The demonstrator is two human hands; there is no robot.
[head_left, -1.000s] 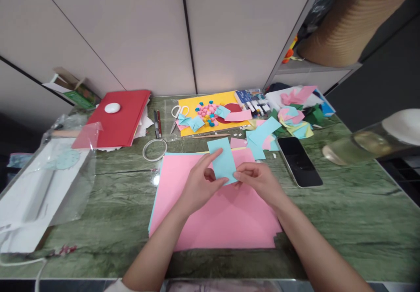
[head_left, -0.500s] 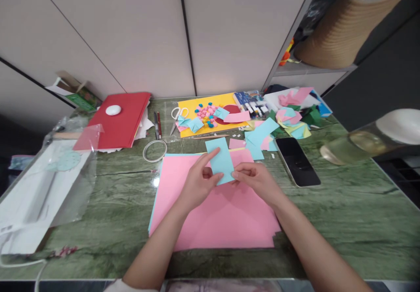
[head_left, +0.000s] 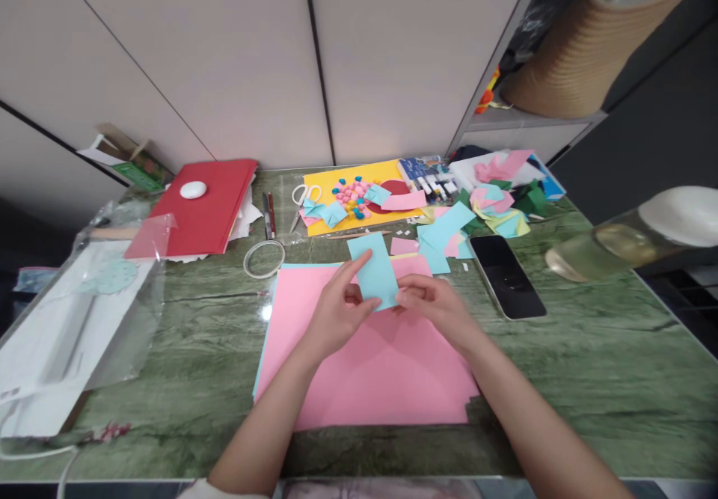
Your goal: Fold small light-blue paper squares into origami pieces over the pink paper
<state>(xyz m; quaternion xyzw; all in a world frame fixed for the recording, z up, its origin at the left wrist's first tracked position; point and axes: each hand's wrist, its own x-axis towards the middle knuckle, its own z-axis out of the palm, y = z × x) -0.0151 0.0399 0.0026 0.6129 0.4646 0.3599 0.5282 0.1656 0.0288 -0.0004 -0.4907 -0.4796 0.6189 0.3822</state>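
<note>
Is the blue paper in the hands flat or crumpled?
Flat: the blue paper shows a smooth, straight-edged face between the left hand and right hand. Whether it is folded double, I cannot tell.

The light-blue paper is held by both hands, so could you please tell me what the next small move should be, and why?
Perhaps the right hand should gently curl the lower right corner of the light-blue paper: its fingers pinch there, while the left hand steadies the left side.

The blue sheet (head_left: 378,274) is smooth matt paper; the bench (head_left: 207,349) looks glossy, the phone (head_left: 508,278) glassy, the basket (head_left: 583,54) ribbed.
</note>
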